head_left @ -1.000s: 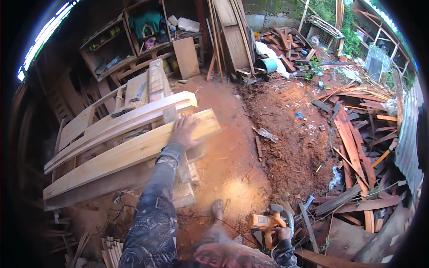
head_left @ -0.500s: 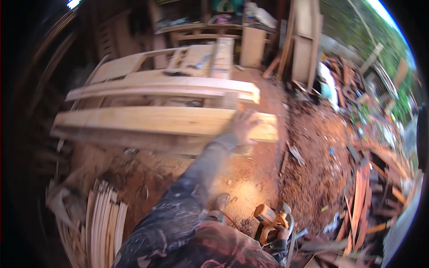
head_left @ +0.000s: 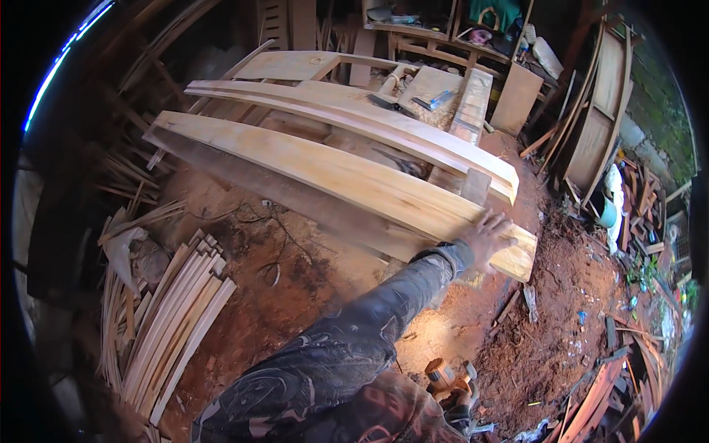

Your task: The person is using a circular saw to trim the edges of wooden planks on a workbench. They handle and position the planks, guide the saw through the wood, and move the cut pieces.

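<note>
My left hand point(head_left: 489, 235) lies flat with fingers spread on the near end of a long pale wooden plank point(head_left: 332, 177). The plank rests across a stack of timber, and a second long plank point(head_left: 354, 118) lies behind it. My left forearm, in a dark patterned sleeve, reaches up from the lower edge. Low down by my body, my right hand point(head_left: 464, 399) grips an orange power tool point(head_left: 442, 373); the hand is mostly hidden behind the tool and my clothing.
A bundle of thin wood strips point(head_left: 173, 317) lies on the red earth floor at the left, with a dark cable point(head_left: 269, 269) beside it. Shelves and a workbench point(head_left: 443, 44) stand at the back. Scrap boards point(head_left: 605, 384) pile up at the right.
My view has swung left and nearer to the planks. My left hand has stayed on the plank's end, and my right hand still holds the orange tool.
</note>
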Demonstrator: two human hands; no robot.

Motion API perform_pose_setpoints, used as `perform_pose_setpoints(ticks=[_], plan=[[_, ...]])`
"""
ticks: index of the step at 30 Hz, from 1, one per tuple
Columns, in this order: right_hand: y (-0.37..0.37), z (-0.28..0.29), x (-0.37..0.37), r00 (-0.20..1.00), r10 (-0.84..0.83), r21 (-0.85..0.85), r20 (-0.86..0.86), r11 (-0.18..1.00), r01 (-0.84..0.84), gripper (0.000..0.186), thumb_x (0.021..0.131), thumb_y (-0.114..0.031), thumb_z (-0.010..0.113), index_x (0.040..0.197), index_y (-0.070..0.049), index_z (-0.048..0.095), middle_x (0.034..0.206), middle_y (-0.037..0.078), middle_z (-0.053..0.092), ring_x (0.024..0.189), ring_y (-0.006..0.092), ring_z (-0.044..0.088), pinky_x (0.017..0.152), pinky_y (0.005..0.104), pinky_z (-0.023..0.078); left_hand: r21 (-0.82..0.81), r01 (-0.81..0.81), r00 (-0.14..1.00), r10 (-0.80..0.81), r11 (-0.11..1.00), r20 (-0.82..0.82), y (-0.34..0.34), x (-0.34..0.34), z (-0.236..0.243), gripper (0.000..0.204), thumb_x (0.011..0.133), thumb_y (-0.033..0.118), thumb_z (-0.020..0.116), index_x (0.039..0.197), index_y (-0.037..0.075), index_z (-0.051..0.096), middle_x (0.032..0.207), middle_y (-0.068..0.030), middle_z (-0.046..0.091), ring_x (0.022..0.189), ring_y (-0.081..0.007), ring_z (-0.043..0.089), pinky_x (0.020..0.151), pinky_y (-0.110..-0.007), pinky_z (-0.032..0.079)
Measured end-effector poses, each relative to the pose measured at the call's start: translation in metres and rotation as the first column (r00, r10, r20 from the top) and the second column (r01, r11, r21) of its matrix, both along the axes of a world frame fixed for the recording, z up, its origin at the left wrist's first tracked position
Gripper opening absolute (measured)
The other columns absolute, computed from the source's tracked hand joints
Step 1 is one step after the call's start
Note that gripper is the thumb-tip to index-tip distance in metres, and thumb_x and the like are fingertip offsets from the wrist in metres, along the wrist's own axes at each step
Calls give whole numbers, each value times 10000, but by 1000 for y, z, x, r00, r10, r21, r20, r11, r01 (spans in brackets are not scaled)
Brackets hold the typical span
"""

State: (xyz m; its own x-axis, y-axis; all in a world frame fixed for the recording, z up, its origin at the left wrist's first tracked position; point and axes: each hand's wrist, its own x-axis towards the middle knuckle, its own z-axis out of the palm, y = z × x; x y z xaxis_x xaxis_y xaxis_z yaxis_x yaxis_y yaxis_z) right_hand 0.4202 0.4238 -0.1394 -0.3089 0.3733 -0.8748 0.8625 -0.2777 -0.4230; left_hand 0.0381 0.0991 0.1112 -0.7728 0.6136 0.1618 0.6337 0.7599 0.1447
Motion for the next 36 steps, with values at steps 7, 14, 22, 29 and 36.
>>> perform_pose_setpoints(ticks=[7,14,22,29,36], plan=[[13,-46,31,998,-21,-22,-56,1000,20,201,801,-116,657,970,-9,675,669,89,623,505,248,611,466,361,509,95,33,999,-32,995,-8,-1,0,-5,965,733,599,814,1545,221,455,1648,-196,286,1548,-401,203,1275,-579,78],[62,-45,51,880,76,269,-468,961,60,340,883,-240,635,1182,-102,720,968,156,723,731,279,698,617,400,573,209,117,990,-96,971,-105,25,-10,5,942,728,686,771,1510,231,506,1617,-201,345,1521,-427,250,1251,-599,153],[-13,266,-33,695,46,169,-717,980,110,218,772,-112,670,943,21,688,706,48,645,553,118,587,507,251,452,186,53,981,-17,981,-195,14,-15,-22,562,952,473,597,1434,186,570,1555,-139,455,1450,-369,377,1203,-538,268],[-37,379,-52,518,-61,-54,-853,998,30,335,796,-142,674,1078,33,628,839,94,660,575,141,586,524,263,489,270,71,993,-41,960,-114,13,-26,-25,503,1010,415,534,1416,122,589,1517,-158,506,1417,-354,434,1219,-517,261],[-56,370,-100,561,-211,-269,-801,963,-22,369,749,-114,713,1079,25,621,870,102,665,585,142,575,556,286,505,414,-18,998,42,910,-48,25,-34,-28,571,989,446,568,1346,3,613,1432,-188,581,1338,-357,506,1155,-475,334]])
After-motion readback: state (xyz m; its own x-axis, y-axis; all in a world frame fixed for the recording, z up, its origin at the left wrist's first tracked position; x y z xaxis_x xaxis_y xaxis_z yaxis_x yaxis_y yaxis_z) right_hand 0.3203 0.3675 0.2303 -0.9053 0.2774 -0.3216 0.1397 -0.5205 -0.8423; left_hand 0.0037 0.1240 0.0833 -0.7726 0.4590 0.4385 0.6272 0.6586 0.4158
